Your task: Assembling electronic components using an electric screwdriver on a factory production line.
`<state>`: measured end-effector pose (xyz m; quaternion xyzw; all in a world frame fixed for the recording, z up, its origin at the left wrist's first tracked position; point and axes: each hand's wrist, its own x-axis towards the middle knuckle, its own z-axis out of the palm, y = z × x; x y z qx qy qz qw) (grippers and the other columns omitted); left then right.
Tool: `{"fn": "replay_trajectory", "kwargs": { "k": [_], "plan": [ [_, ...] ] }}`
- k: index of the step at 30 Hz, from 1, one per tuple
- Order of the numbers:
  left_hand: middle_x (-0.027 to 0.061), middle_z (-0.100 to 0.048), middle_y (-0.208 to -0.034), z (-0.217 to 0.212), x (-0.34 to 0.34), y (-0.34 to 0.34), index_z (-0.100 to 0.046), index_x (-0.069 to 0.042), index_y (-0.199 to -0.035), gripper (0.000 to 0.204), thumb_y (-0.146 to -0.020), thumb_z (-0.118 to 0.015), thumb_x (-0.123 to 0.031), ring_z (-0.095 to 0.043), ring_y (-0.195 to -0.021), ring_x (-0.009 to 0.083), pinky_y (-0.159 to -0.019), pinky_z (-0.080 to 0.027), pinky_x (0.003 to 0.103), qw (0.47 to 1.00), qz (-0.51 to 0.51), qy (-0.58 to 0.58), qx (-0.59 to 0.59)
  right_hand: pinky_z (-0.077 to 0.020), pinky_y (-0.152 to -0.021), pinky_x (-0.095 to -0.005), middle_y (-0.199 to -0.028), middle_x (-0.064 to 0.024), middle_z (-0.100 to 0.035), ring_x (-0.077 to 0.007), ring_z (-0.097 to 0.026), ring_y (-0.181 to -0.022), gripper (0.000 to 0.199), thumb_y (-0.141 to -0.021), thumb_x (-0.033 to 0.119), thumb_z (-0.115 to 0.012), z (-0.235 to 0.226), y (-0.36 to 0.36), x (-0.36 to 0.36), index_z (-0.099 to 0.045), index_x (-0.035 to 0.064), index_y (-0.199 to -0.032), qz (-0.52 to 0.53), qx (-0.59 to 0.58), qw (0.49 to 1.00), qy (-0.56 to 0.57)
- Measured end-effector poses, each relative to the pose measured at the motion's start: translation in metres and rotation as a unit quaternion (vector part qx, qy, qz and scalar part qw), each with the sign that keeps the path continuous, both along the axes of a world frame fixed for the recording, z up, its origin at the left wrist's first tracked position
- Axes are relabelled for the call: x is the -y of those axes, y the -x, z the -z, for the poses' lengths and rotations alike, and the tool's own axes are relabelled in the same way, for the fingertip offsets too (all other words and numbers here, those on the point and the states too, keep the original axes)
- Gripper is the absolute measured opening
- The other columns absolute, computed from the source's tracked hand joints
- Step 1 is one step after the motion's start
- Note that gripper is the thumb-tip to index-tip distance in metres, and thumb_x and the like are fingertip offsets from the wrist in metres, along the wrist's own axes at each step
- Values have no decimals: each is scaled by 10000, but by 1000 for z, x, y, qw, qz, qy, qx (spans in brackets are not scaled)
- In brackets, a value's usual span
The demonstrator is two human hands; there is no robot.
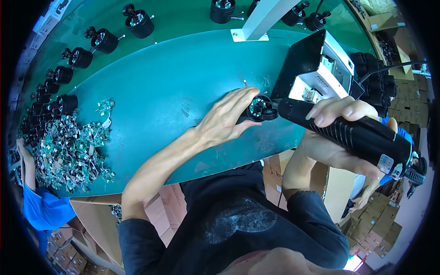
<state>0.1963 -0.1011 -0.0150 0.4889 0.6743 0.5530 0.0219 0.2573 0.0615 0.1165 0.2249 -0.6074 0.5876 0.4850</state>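
My left hand (227, 117) rests on the green table mat (174, 91) and steadies a small black round part (260, 109) with a green circuit board inside it. My right hand (341, 133) grips a black electric screwdriver (353, 135). Its tip end points left and meets the round part. My fingers wrap over the top of the tool's ribbed body. A cable end of the tool hangs at the far right.
A pile of small green circuit boards (68, 149) lies at the left. Black round motor housings (103, 40) line the far-left edge and back. A black and white machine (321, 68) stands right of the part. A white post (261, 20) rises behind. Another person's blue sleeve (39, 208) is at the left.
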Motion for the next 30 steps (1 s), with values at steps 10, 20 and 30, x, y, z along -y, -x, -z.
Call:
{"fn": "replay_trajectory", "kwargs": {
  "k": [10, 20, 30],
  "plan": [
    [185, -579, -1274, -3, 1, -3, -485, 15, -1299, 681, -716, -804, -135, -588, -1146, 343, -967, -492, 419, 1000, -3, 18, -17, -521, -418, -285, -927, -166, -613, -190, -599, -509, 882, -829, 774, -451, 0, -1, 18, -262, 173, -1447, 18, -14, 996, 83],
    [257, -609, -1102, -26, 14, 178, -438, 86, -1276, 676, -801, -763, -269, -628, -945, 386, -847, -504, 435, 916, -395, 66, 33, -521, -455, -291, -1008, -188, -579, -190, -611, -545, 743, -887, 591, -590, 37, -63, -10, -327, 66, -1342, 165, 116, 972, 116],
    [249, -500, -1260, -28, -25, 166, -561, 22, -1143, 415, -829, -737, -183, -610, -985, 365, -870, -505, 422, 882, -367, 36, -293, -511, -459, -292, -991, -186, -576, -188, -598, -544, 632, -929, 470, -574, 40, -61, -6, -344, 24, -1314, 281, 196, 939, 27]
  ]
}}
